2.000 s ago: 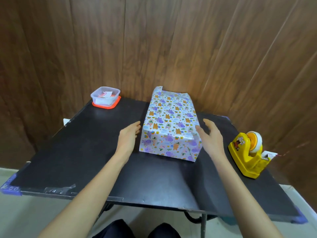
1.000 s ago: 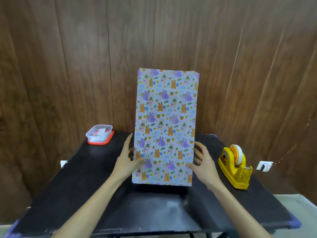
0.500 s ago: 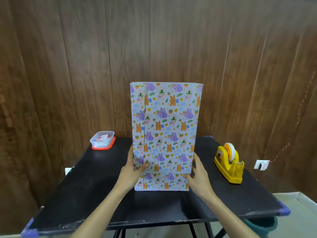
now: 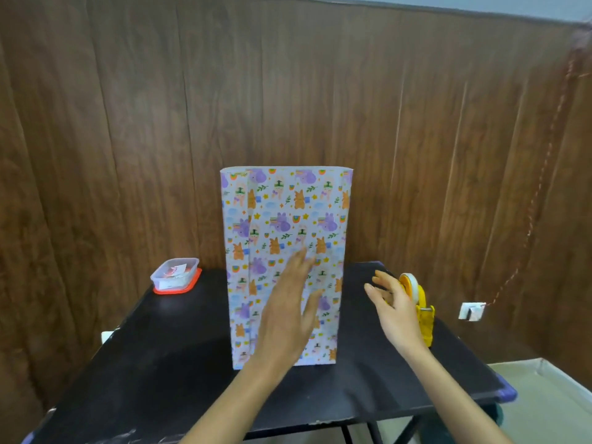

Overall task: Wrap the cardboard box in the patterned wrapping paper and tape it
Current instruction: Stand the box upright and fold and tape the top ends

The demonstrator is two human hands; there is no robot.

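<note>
**Wrapped box upright on the desk, both our hands free**

The wrapped box (image 4: 285, 216) stands on end in the middle of the black desk (image 4: 153, 363), its broad face turned toward us. The patterned wrapping paper (image 4: 326, 200) covers every side we can see, with a vertical seam down the left part of that face. Our left hand (image 4: 285, 318) lies across the lower half of that face with its fingers (image 4: 299, 267) straight and close together, pointing to 12 o'clock. We cannot tell whether they touch the paper. Our right hand (image 4: 395, 315) hangs at 3 o'clock of the box, apart from it, its fingers loosely spread and holding nothing. Just behind this hand, also at 3 o'clock, stands the yellow tape dispenser (image 4: 424, 318). At 10 o'clock of the box, near the desk's far edge, sits a clear container (image 4: 174, 274) on an orange lid.
</note>
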